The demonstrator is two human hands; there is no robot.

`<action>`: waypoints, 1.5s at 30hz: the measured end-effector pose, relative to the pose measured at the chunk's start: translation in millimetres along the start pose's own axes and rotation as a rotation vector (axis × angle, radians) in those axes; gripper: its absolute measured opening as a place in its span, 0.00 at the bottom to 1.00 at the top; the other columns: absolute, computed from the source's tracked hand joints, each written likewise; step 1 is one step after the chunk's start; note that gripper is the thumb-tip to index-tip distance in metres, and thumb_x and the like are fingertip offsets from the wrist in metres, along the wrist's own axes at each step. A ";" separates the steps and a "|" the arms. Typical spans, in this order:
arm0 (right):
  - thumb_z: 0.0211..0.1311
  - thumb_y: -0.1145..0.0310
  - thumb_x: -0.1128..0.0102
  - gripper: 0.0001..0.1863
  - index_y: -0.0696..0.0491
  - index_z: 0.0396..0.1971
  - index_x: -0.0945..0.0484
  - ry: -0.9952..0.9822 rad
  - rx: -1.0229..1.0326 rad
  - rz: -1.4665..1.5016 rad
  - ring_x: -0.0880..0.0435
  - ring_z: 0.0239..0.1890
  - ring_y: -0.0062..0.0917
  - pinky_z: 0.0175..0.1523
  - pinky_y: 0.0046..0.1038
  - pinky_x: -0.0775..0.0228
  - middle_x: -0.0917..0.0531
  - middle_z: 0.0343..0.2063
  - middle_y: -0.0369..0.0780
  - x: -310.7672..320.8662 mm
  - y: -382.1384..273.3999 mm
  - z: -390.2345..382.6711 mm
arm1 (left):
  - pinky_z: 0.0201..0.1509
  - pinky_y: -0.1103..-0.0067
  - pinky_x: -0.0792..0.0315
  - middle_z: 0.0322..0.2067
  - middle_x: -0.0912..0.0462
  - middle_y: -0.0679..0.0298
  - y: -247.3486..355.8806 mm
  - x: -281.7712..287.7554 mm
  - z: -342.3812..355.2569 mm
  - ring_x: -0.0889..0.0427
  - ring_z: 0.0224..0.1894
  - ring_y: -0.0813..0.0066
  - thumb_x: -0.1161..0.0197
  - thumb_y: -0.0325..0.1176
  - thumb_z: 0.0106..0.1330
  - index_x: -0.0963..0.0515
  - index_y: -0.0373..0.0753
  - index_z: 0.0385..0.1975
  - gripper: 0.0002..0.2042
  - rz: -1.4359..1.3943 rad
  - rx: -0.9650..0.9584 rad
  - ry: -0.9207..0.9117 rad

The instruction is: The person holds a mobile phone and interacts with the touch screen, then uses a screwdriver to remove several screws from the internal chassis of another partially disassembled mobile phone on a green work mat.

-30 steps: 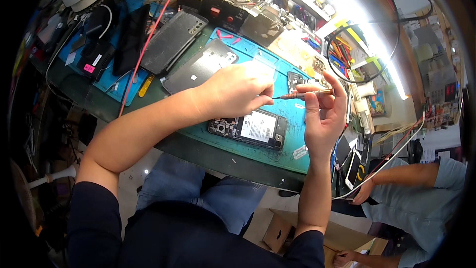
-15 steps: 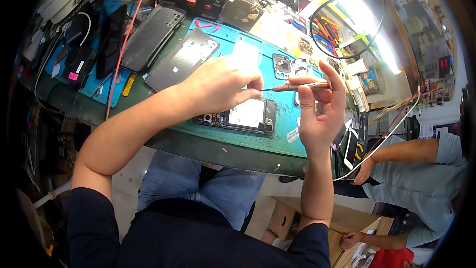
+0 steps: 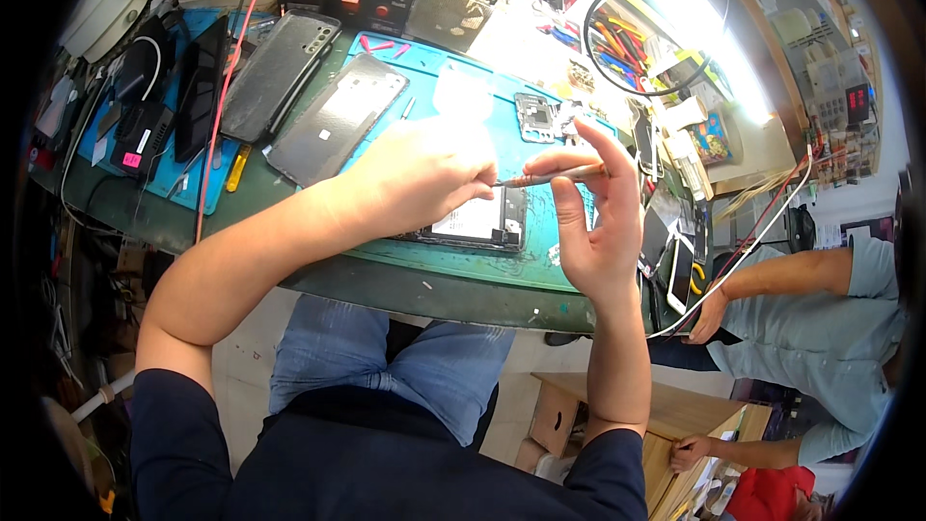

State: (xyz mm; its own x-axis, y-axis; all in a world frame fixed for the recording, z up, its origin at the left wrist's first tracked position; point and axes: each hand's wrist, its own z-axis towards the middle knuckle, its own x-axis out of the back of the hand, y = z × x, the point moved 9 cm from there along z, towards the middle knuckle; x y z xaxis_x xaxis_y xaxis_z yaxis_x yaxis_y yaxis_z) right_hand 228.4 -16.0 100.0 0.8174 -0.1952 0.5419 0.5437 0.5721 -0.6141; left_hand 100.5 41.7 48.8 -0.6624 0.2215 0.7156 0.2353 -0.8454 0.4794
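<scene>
My right hand [image 3: 600,217] holds a slim screwdriver [image 3: 555,176] between thumb and fingers, its index finger raised. The screwdriver lies nearly level, its tip pointing left. At that tip, the fingers of my left hand [image 3: 420,174] are pinched together; whatever small thing they grip is hidden. Beneath both hands lies an opened phone [image 3: 479,220] with a pale battery, partly covered by my left hand. A phone back cover [image 3: 338,121] rests left of it on the blue mat [image 3: 424,265]. Beyond my right hand is a small phone frame part [image 3: 535,118].
A dark phone shell [image 3: 280,77] and a yellow-handled tool [image 3: 238,167] lie at the left. A black box with red switches [image 3: 381,14] stands behind. A black cable [image 3: 590,43] loops above coloured tools. At the right, another person's arm [image 3: 786,285] reaches the bench edge.
My left hand has come slightly lower and covers more of the phone. My right hand has shifted a little left with the screwdriver. The whole view has moved slightly.
</scene>
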 end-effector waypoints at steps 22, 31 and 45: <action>0.68 0.79 0.35 0.24 0.61 0.62 0.30 0.098 0.002 -0.042 0.11 0.36 0.25 0.47 0.27 0.20 0.12 0.36 0.44 13.5 -10.7 -8.8 | 0.42 0.67 0.24 0.32 0.19 0.62 7.5 1.2 0.6 0.19 0.39 0.60 0.30 0.34 0.63 0.19 0.40 0.33 0.06 -0.026 0.012 0.037; 0.67 0.78 0.34 0.24 0.60 0.62 0.27 0.049 0.004 -0.273 0.11 0.34 0.24 0.42 0.26 0.20 0.12 0.33 0.41 20.2 -21.2 -24.4 | 0.50 0.66 0.22 0.37 0.18 0.60 26.2 -24.9 -6.8 0.18 0.46 0.58 0.34 0.30 0.63 0.15 0.39 0.39 0.07 -0.163 -0.060 -0.032; 0.64 0.80 0.34 0.27 0.58 0.63 0.27 -0.060 -0.025 -0.231 0.11 0.34 0.29 0.41 0.29 0.20 0.13 0.34 0.41 7.2 -9.0 -30.2 | 0.47 0.68 0.21 0.39 0.18 0.59 30.9 -31.1 -12.3 0.18 0.44 0.58 0.36 0.21 0.57 0.17 0.37 0.44 0.14 -0.095 -0.127 -0.074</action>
State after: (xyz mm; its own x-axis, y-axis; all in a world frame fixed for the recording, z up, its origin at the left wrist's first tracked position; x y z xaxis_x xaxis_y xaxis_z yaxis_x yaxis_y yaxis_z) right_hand 235.1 -46.5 92.1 0.6586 -0.2706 0.7021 0.7200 0.4978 -0.4835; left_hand 119.7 2.7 35.1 -0.6218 0.3347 0.7081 0.0791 -0.8727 0.4819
